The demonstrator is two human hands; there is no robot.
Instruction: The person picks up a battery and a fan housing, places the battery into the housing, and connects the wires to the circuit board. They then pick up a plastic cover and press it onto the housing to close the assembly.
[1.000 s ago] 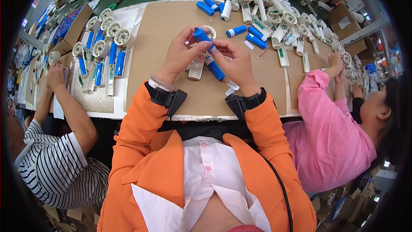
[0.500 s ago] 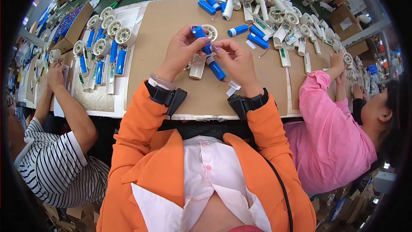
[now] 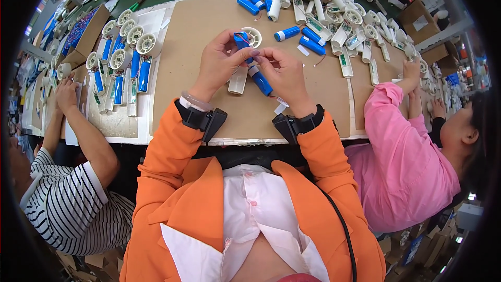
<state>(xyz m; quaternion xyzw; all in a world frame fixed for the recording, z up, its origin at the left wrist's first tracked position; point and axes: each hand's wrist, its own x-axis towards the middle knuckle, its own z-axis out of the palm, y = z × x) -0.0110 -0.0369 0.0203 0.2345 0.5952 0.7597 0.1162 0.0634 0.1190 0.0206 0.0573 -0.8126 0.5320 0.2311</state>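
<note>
The blue cell (image 3: pixel 241 40) is in front of the person, above the brown board (image 3: pixel 198 26), held in the left hand (image 3: pixel 222 62) with thumb and fingers closed around it and its top end tilted left. The right hand (image 3: pixel 284 75) meets it at the lower end, thumb and forefinger pinched narrow; whether they grip a wire cannot be told. A second cell (image 3: pixel 260 82) slants just below the right fingertips, a white tag (image 3: pixel 281 107) near its lower end. Beside it lies a white casing (image 3: pixel 237 82); a white wheel (image 3: pixel 252 37) is just behind the blue cell. To the right lie loose cells (image 3: pixel 312 46) and a heap of white parts (image 3: pixel 342 36). To the left, wheeled units (image 3: pixel 120 60) stand in rows near a carton (image 3: pixel 93 35). Co-workers sit on both sides, a striped shirt (image 3: pixel 78 206) left, a pink shirt (image 3: pixel 402 162) right.
</note>
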